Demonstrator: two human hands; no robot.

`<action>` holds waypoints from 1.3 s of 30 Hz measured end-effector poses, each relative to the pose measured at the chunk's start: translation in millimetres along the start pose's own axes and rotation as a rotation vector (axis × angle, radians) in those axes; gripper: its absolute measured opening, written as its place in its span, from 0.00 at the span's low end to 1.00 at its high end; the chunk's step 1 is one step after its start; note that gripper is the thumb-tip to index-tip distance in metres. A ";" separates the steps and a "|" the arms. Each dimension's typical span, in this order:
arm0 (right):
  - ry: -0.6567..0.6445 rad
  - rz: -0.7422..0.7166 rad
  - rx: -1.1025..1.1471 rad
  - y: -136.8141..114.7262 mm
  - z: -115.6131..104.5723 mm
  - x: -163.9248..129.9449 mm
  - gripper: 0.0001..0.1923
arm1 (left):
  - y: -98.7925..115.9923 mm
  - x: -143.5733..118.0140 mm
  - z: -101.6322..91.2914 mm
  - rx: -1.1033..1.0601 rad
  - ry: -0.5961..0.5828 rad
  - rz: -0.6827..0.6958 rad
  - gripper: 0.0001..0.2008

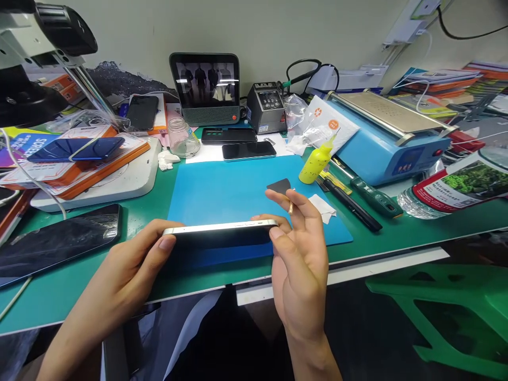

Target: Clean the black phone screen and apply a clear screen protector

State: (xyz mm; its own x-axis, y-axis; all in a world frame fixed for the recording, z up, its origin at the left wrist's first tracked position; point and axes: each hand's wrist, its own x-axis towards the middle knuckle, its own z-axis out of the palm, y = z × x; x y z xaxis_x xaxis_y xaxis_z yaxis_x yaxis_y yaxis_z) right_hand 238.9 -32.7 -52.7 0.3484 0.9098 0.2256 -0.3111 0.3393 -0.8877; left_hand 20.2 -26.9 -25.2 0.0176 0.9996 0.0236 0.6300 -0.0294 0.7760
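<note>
Grip: our left hand (129, 259) and right hand (299, 264) pinch the phone (222, 229) by its opposite ends | Place: phone edge-on between them, above the blue mat (222, 193) | Handling: we do best with light, even pressure at both ends

A person's left hand (133, 262) and right hand (301, 264) hold a phone (222, 229) edge-on above a blue mat (214, 190) on a green workbench (148, 203). Beyond the mat sit a second phone (249, 151) and a lit display (208, 82); a yellow bottle (315, 165) stands near its right edge.
</note>
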 end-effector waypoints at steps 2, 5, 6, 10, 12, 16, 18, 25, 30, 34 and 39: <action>-0.006 0.010 0.000 0.3 -0.3 0.2 0.22 | 1.0 -1.0 0.6 -0.004 -0.009 -0.006 0.23; -0.005 0.000 0.005 0.2 -0.5 1.5 0.22 | -2.2 0.5 -1.0 -0.011 -0.056 0.026 0.24; 0.000 -0.005 0.005 0.0 -0.3 2.3 0.21 | -3.8 1.5 -2.3 -0.009 -0.085 0.044 0.24; 0.021 -0.010 -0.027 -1.4 1.2 5.8 0.21 | -9.0 5.9 -8.5 -0.012 -0.194 0.094 0.25; 0.017 -0.010 -0.045 -2.2 2.3 7.2 0.21 | -10.2 7.8 -10.2 -0.026 -0.208 0.112 0.25; 0.010 -0.011 -0.046 -3.2 4.6 8.5 0.21 | -9.5 10.3 -9.1 -0.081 -0.220 0.152 0.24; 0.014 -0.006 -0.037 -3.2 5.2 8.6 0.21 | -5.8 9.8 -6.7 -0.130 -0.220 0.134 0.24; 0.011 -0.001 0.018 -1.8 3.1 7.8 0.21 | 18.6 -3.5 8.3 -0.290 -0.109 -0.019 0.23; 0.003 -0.003 0.018 -1.4 3.2 7.9 0.21 | 12.0 0.1 15.7 -0.295 -0.053 -0.018 0.22; 0.002 -0.007 0.018 -1.3 2.0 6.5 0.22 | 0.6 6.7 17.4 -0.303 -0.086 -0.003 0.21; -0.004 0.024 0.026 -2.2 -0.1 4.0 0.22 | -3.2 9.1 17.3 -0.568 -0.183 -0.097 0.21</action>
State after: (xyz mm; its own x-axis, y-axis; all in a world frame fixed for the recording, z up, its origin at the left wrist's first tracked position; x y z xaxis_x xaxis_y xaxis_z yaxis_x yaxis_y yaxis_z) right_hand 241.1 -29.8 -49.9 0.3373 0.9186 0.2058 -0.3426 0.3234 -0.8821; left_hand 31.8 -17.7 -38.3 0.1455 0.9803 -0.1337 0.1234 0.1161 0.9855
